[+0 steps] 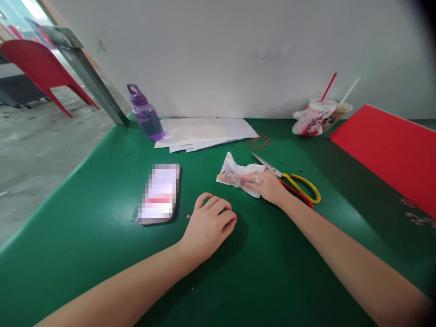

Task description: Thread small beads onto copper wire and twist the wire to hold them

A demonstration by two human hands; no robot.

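Observation:
My left hand point(210, 225) rests low over the green table point(102, 268), palm down, its fingers curled and spread a little, with nothing visible in it. A tiny colourful item point(187, 216) lies just left of its wrist. My right hand point(262, 181) reaches inside a small clear bag point(235, 175) of small colourful pieces; its fingertips are among them, and what they hold is too small to tell. Scissors point(296, 186) with yellow and red handles lie partly behind my right hand. A thin thread point(193, 284) shows below my left wrist.
A phone point(159, 195) lies left of my left hand. Behind are a purple bottle point(146, 113), white papers point(200, 131), a coil of brown cord point(259, 142) and two drink cups point(315, 118) with straws. A red board point(391, 154) is at the right, a red chair point(41, 68) beyond the table.

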